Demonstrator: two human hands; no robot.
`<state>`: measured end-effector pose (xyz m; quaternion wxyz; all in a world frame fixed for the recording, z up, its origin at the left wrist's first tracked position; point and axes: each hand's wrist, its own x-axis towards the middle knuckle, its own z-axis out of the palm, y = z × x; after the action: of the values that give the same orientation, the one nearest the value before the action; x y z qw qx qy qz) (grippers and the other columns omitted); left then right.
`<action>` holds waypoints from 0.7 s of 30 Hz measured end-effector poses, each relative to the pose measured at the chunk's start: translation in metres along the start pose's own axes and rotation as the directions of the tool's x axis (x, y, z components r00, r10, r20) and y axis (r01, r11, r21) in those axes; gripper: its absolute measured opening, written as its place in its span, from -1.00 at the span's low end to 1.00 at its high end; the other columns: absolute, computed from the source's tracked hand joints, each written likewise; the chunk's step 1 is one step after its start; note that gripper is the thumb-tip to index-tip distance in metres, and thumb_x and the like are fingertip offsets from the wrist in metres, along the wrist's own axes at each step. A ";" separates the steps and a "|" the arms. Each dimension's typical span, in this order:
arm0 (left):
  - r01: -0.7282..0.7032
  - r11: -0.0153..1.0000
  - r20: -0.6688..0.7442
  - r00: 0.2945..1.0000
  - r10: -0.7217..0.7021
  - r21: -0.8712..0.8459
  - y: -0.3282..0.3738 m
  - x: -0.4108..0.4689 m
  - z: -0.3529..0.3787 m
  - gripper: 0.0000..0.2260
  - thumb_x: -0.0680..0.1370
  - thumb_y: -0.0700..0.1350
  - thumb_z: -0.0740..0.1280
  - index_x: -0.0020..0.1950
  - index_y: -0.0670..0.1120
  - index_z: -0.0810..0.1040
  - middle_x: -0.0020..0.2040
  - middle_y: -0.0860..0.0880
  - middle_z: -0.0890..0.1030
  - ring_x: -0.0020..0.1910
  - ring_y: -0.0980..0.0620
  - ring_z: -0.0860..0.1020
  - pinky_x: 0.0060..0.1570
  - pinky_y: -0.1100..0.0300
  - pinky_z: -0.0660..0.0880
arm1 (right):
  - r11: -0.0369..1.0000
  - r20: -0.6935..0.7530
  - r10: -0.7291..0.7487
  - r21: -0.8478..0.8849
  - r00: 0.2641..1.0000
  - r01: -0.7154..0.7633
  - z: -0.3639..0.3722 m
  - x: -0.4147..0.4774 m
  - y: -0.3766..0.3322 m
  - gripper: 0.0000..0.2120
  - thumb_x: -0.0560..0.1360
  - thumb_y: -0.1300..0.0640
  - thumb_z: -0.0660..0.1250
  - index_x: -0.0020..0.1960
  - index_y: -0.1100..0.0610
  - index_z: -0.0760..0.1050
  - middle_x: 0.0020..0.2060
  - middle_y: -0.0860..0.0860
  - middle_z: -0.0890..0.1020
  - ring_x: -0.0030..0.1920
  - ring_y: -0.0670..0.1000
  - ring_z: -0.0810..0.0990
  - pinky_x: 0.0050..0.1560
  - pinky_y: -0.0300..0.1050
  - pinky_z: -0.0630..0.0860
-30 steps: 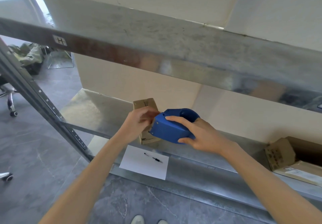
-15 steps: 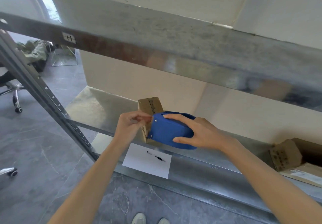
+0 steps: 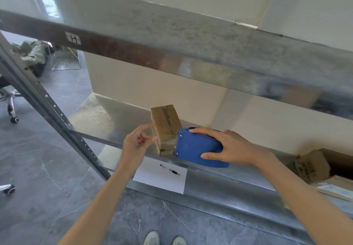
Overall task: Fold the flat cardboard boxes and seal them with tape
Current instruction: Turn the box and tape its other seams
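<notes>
Head view: the cardboard box stands on the shelf, mid-sealing by the look of it. The left hand steadies its left edge with loose fingertips, while the right hand clamps the tape dispenser against its right side. Next, probably, the tape needs tearing off.

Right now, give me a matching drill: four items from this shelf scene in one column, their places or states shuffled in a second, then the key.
Column one:
1. blue plastic tape dispenser
2. small brown cardboard box
3. black pen
4. white sheet of paper

Column two:
A. lying on the white sheet
B. flat on the lower metal ledge
C. gripped by the right hand
D. standing on the metal shelf, touched by the left hand

Pairs: 1-C, 2-D, 3-A, 4-B.
</notes>
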<state>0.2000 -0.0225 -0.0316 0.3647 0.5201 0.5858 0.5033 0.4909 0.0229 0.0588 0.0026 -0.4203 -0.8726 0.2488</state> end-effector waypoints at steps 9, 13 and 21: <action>0.038 0.996 0.065 0.997 -0.033 -0.077 -0.012 0.004 0.005 -0.66 0.50 -0.27 0.45 0.14 0.13 0.61 -0.27 0.02 0.62 -0.21 0.13 0.52 0.03 0.20 0.52 | 0.999 -0.020 0.030 -0.031 0.999 -0.031 0.011 0.000 -0.005 -0.38 0.51 -0.21 0.34 0.45 -0.45 0.11 -0.22 -0.55 0.44 -0.29 -0.26 0.46 -0.28 -0.29 0.30; 0.033 0.997 0.094 0.995 -0.026 -0.077 -0.019 0.007 0.006 -0.66 0.49 -0.31 0.45 0.17 0.04 0.61 -0.27 0.11 0.62 -0.21 0.16 0.53 0.02 0.20 0.51 | 0.998 -0.010 0.063 -0.023 0.998 -0.063 0.014 -0.001 -0.004 -0.38 0.51 -0.23 0.32 0.44 -0.49 0.07 -0.23 -0.26 0.56 -0.30 -0.23 0.48 -0.25 -0.27 0.37; 0.001 0.991 0.083 0.996 0.010 -0.130 -0.026 0.013 0.014 -0.72 0.54 -0.28 0.41 0.20 -0.02 0.57 -0.10 -0.19 0.62 -0.10 0.07 0.60 0.13 0.23 0.54 | 0.994 -0.015 0.105 0.005 0.994 -0.105 0.019 -0.001 -0.001 -0.38 0.51 -0.25 0.30 0.41 -0.55 0.02 0.07 -0.14 0.62 -0.16 -0.06 0.56 -0.05 -0.07 0.55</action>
<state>0.2049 -0.0059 -0.0588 0.4208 0.5171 0.5348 0.5191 0.4870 0.0132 0.0425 -0.0030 -0.4675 -0.8487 0.2472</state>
